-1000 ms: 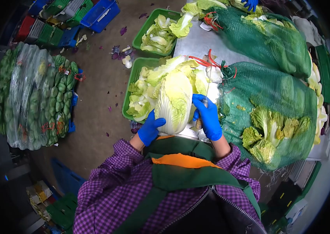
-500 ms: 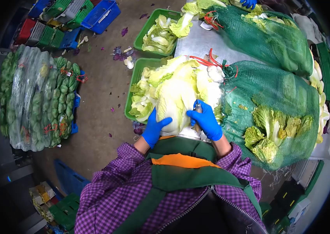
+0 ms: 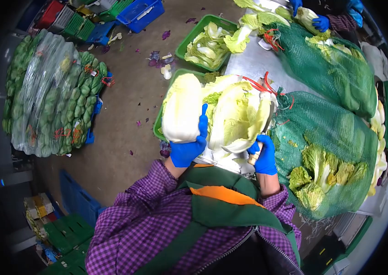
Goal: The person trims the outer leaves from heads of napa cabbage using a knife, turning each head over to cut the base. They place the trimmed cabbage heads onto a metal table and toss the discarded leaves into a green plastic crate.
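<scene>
A pale napa cabbage (image 3: 181,109) is held up at the left by my blue-gloved left hand (image 3: 189,149), fingers around its base and right side. My right hand (image 3: 265,156), gloved too, is closed on the light handle of a knife (image 3: 254,155); the blade points away from me, partly lost against the leaves. Between the hands, loose outer cabbage leaves (image 3: 235,119) lie piled on the metal table. Under and behind the held cabbage stands a green crate (image 3: 158,123), mostly hidden by it.
Green mesh sacks (image 3: 313,114) with cabbages fill the right. Another green crate (image 3: 189,39) of leaves stands beyond. A co-worker's gloved hands (image 3: 321,23) hold a cabbage at the far end. Wrapped cabbage stacks (image 3: 49,96) stand left; scraps litter the floor (image 3: 130,91).
My left hand has lifted the cabbage up and left, off the loose leaves. The right hand, with the knife, has moved right, apart from the cabbage. The view has shifted.
</scene>
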Demonstrator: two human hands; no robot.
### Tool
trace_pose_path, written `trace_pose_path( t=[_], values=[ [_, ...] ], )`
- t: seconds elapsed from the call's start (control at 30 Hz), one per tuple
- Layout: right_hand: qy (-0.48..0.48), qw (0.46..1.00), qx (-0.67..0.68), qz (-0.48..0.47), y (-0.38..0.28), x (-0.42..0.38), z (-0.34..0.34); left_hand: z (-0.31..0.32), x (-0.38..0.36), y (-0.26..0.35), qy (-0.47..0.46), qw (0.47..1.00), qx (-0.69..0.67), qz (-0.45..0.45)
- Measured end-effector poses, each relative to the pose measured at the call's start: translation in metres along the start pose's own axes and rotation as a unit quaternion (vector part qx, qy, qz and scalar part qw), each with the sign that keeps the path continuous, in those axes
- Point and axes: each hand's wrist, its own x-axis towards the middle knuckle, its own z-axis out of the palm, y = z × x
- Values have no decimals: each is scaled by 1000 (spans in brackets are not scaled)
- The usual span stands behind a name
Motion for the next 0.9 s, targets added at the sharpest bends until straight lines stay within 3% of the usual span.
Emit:
trace_pose_path(
  t=[0.03, 0.07, 0.1, 0.13, 0.17, 0.23, 0.3, 0.33, 0.37, 0.43, 0.47, 0.5, 0.57, 0.63, 0.7, 0.77, 0.83, 0.9],
  values=[
    [2, 977, -211, -23, -9, 2, -11, 9, 1, 0, -51, 997, 16, -47],
    [55, 918, -389, -60, -6, 0, 3, 8, 2, 14, -53, 997, 17, -46],
    [110, 822, -550, -98, -4, -3, 15, 3, 5, 35, -26, 982, 184, -45],
    [77, 632, -716, -285, 5, 9, -13, 0, 6, 47, 3, 938, 344, -46],
    [88, 635, -696, -322, 10, 11, -13, 6, 3, 42, 84, 949, 302, 11],
    [99, 857, -483, -151, 3, -13, 40, -18, 14, 54, 189, 852, 488, 30],
    [84, 865, -489, -75, -6, -28, 63, -21, 15, 32, 118, 722, 682, -5],
    [60, 878, -458, -124, -2, -31, 56, -27, 27, 18, 227, 852, 471, -19],
    [37, 885, -428, -177, 2, -32, 46, -41, 33, 10, 215, 867, 448, -37],
    [57, 860, -441, -248, -6, -41, 34, -41, 54, -32, 128, 873, 460, -98],
    [77, 889, -405, -198, -21, -51, 21, -36, 65, -57, 66, 838, 529, -121],
    [82, 914, -324, -230, -36, -65, 18, -30, 75, -82, 0, 796, 590, -136],
    [84, 963, -165, -195, -57, -93, -13, -22, 94, -124, -30, 781, 594, -189],
    [-47, 968, -22, -244, -71, -117, -63, -23, 113, -165, -56, 720, 631, -283],
    [10, 951, 67, -301, -89, -152, -84, -46, 131, -206, -75, 740, 577, -336],
    [173, 919, 118, -335, -120, -195, -88, -75, 147, -239, -44, 711, 572, -408],
    [145, 899, 132, -393, -155, -237, -125, -107, 160, -267, 5, 621, 659, -425],
    [136, 873, 156, -441, -201, -281, -151, -154, 179, -270, 21, 551, 741, -383]
  ],
)
